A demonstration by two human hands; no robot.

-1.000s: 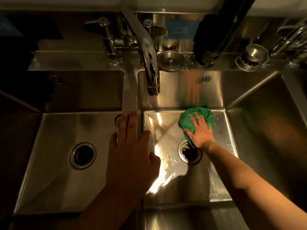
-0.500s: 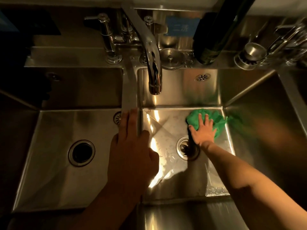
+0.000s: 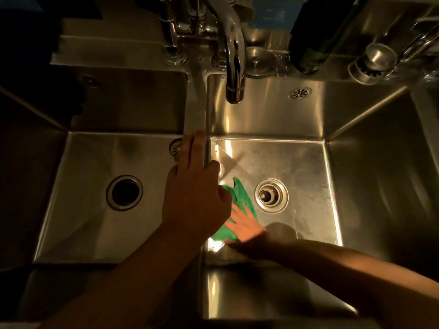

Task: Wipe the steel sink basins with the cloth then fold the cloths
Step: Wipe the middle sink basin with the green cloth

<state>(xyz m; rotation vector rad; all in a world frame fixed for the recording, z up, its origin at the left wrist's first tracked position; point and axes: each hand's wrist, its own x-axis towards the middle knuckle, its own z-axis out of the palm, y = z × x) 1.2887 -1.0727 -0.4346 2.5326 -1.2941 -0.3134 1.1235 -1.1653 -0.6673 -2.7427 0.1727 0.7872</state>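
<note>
A green cloth (image 3: 238, 194) lies on the floor of the right steel basin (image 3: 306, 167), left of its drain (image 3: 271, 195). My right hand (image 3: 244, 225) presses flat on the cloth with fingers spread; it is motion-blurred. My left hand (image 3: 194, 186) rests on the steel divider (image 3: 196, 108) between the two basins, fingers straight, thumb over the right side. It hides part of the cloth. The left basin (image 3: 95, 167) holds only its drain (image 3: 124, 193).
A chrome faucet spout (image 3: 235, 65) hangs over the back of the right basin. A dark bottle (image 3: 316, 34), a round steel stopper (image 3: 257, 60) and another steel fitting (image 3: 373, 60) stand on the back ledge. An overflow grille (image 3: 299, 93) sits in the back wall.
My right hand has swept the green cloth from the back right of the right basin's floor to its front left, past the drain. My left hand stayed on the divider.
</note>
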